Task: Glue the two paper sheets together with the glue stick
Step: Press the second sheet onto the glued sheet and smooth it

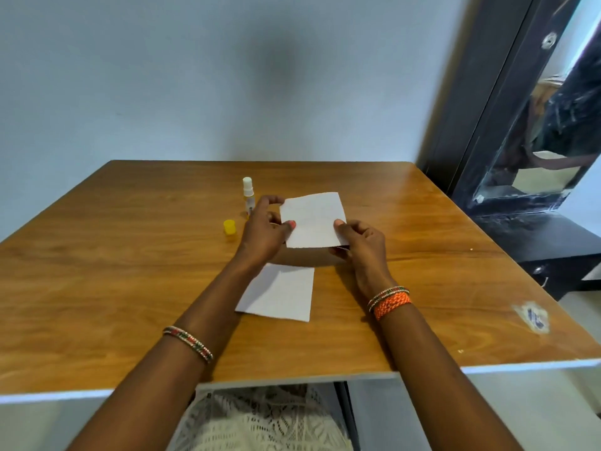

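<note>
Above the middle of the wooden table (130, 255) I hold a small white paper sheet (313, 219). My left hand (265, 227) pinches its left edge and my right hand (361, 242) pinches its lower right corner. A second white sheet (279, 292) lies flat on the table nearer to me, partly under my left forearm. The glue stick (248, 193) stands upright and uncapped just behind my left hand. Its yellow cap (229, 227) rests on the table to the left of that hand.
The table backs onto a pale wall. A dark mirror frame (507, 125) and a dark low stand (546, 242) are close to the table's right side. A torn sticker patch (531, 317) marks the table's right front corner.
</note>
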